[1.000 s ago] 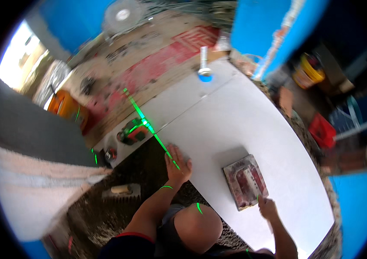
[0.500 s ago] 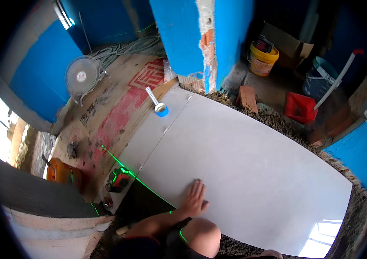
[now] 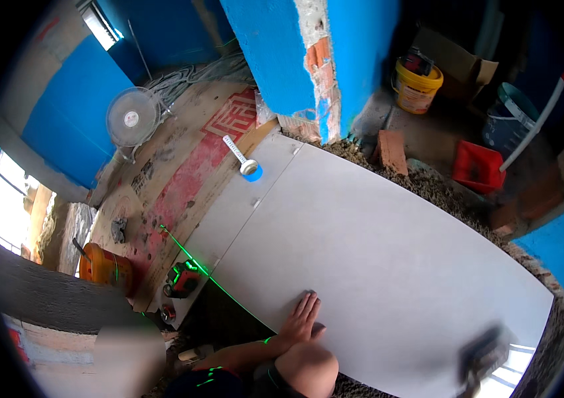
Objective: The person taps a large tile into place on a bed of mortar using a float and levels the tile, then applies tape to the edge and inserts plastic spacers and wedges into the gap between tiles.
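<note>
My left hand (image 3: 303,321) lies palm down on a large pale floor tile (image 3: 368,232), fingers outstretched, near the tile's lower left edge. The forearm comes in from the lower edge, beside a bent bare knee (image 3: 308,368). Over the tile's lower right corner is a dark blurred block on a handle, which looks like a mallet (image 3: 484,351). Its handle runs down toward the lower edge, and my right hand does not show. A narrower strip of tile (image 3: 229,215) adjoins the large one on the left, with small pale clips (image 3: 255,202) along the joint.
A red and black laser level (image 3: 182,280) casts green lines. A white and blue roll (image 3: 251,170) sits on the strip. Farther off stand a fan (image 3: 131,116), an orange bucket (image 3: 104,265), a yellow bucket (image 3: 417,88), a brick (image 3: 392,152) and a red dustpan (image 3: 476,167). Rough mortar (image 3: 448,205) borders the tile.
The dark mallet-like tool has come into view over the tile's lower right corner. A blurred pale shape has appeared at lower left. My left hand stays on the tile; the view has shifted slightly.
</note>
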The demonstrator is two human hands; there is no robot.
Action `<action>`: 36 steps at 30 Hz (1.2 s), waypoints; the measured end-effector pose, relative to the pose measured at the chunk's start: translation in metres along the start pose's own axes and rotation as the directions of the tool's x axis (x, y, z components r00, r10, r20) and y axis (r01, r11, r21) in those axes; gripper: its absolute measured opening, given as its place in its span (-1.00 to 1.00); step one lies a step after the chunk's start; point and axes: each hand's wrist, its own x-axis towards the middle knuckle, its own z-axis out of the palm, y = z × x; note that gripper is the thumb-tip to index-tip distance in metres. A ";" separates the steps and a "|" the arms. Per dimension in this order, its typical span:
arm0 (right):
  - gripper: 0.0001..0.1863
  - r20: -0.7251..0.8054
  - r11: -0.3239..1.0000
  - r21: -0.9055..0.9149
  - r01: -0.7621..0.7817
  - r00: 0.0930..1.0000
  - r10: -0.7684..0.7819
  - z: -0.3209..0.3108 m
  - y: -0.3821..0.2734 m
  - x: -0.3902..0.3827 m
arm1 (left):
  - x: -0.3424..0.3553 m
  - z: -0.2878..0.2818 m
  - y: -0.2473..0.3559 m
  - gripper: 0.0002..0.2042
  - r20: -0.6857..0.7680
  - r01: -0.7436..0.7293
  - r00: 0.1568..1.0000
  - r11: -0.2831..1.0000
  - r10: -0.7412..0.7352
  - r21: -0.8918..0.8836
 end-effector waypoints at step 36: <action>-0.32 -0.151 0.955 0.293 0.037 0.989 0.008 -0.106 0.041 -0.004 | 0.033 -0.055 0.080 -0.35 -0.106 -0.041 0.992 0.971 0.068 0.236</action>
